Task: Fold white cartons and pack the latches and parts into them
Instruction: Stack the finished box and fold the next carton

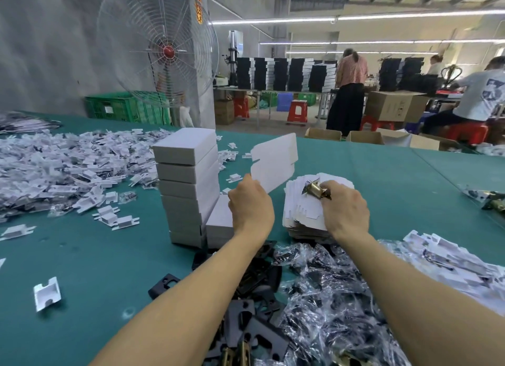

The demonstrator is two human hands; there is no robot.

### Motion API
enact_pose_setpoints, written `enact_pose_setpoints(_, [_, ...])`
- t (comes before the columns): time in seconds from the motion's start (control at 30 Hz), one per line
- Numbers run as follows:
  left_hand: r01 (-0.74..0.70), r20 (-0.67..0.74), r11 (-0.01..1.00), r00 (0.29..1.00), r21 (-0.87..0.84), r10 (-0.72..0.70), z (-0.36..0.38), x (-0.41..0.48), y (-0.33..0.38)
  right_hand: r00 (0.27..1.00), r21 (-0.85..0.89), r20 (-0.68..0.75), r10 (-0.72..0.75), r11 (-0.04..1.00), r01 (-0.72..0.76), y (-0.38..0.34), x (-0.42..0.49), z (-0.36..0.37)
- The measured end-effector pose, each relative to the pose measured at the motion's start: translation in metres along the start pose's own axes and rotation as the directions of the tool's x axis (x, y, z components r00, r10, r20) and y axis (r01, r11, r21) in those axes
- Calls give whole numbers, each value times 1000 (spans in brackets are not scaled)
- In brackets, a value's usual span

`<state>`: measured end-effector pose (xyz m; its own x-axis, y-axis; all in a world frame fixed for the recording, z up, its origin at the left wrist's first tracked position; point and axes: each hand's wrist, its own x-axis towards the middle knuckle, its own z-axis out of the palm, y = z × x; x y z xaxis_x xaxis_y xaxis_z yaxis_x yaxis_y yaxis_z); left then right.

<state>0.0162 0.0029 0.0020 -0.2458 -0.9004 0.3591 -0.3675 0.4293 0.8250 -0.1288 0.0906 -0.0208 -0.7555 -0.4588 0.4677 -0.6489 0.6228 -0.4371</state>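
My left hand (pixel 250 206) pinches the near edge of a flat white carton blank (pixel 274 163) and holds it tilted up above the table. My right hand (pixel 344 207) grips a brass latch in a clear bag (pixel 314 190) over a stack of flat carton blanks (pixel 303 215). A tall pile of folded white cartons (pixel 187 185) stands just left of my left hand, with a lower pile (pixel 220 226) beside it. Bagged dark parts (pixel 328 289) and black plates (pixel 257 272) lie in front of me under my forearms.
A big heap of white card inserts (pixel 68 163) covers the green table (pixel 109 256) at the left, with loose ones nearer. More paper pieces (pixel 448 259) lie at the right. A standing fan (pixel 158 46), a green crate, brown boxes and people at benches are beyond.
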Motion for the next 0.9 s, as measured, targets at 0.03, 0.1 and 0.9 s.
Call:
enact_pose_setpoints(0.03, [-4,-14,999,1000,-35,3,0,-1,0,1000,-21,15,-6,1000,6,1,-1,1])
enact_pose_setpoints(0.1, [-19,-37,996,999,-87,16,1,-4,0,999,-12,33,3,1000,-3,2,-1,3])
enact_pose_setpoints(0.9, [-120,-68,978,992,-171,110,-8,-18,-3,983,289,176,56,951,-106,5,10,9])
